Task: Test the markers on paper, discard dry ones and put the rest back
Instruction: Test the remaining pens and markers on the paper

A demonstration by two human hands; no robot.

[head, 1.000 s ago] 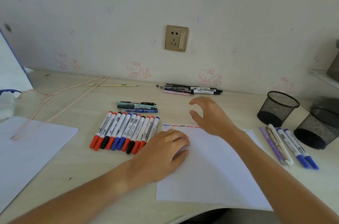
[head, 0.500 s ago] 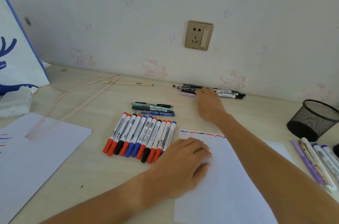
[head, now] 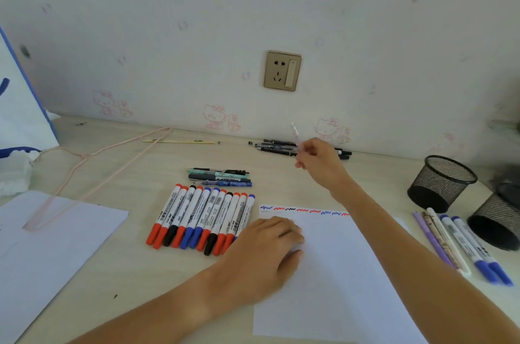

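My right hand [head: 320,163] pinches a thin pink pen [head: 295,133] and holds it up above a pile of dark pens [head: 277,146] by the wall. My left hand [head: 267,250] presses flat on the white test paper [head: 337,273], whose top edge carries several red, blue and black scribbles [head: 304,210]. Left of that paper lies a row of whiteboard markers [head: 202,219] with red, blue and black caps. A small cluster of pens [head: 222,176] lies just behind the row.
Two black mesh cups [head: 441,183] lie at the right, with several blue and purple pens [head: 464,248] beside them. Another white sheet [head: 50,245] and a pink wire hanger [head: 92,163] are at the left. A pencil [head: 180,141] lies near the wall.
My right hand reached to the dark pens by the wall, picked out the pink pen and lifted it. My left hand stayed on the paper.
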